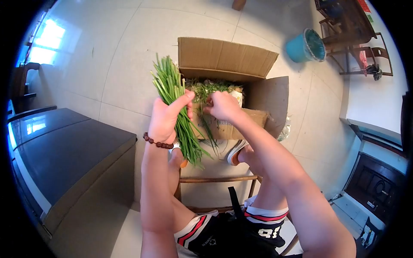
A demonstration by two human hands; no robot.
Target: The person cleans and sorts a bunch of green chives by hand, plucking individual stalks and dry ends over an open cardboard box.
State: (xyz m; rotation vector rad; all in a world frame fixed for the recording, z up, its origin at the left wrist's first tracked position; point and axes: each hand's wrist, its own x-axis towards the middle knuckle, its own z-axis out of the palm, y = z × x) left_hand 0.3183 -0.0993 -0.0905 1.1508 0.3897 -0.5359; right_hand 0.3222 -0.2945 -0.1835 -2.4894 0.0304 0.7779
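Note:
A bundle of long green stalks (168,81) is held in my left hand (168,116), whose fingers wrap round its middle; a beaded bracelet sits on that wrist. To the right, my right hand (221,105) is closed, with a few thin green leaves (208,129) hanging below its fingers. It is over the near edge of an open cardboard box (228,58). Inside the box lie loose green scraps (206,88) and some pale pieces, partly hidden by my right hand.
A blue bin (301,46) with a liner stands at the upper right, near wooden furniture (348,26). A dark-topped cabinet (73,146) is on the left. Below the box are my feet and a wooden bar (217,179).

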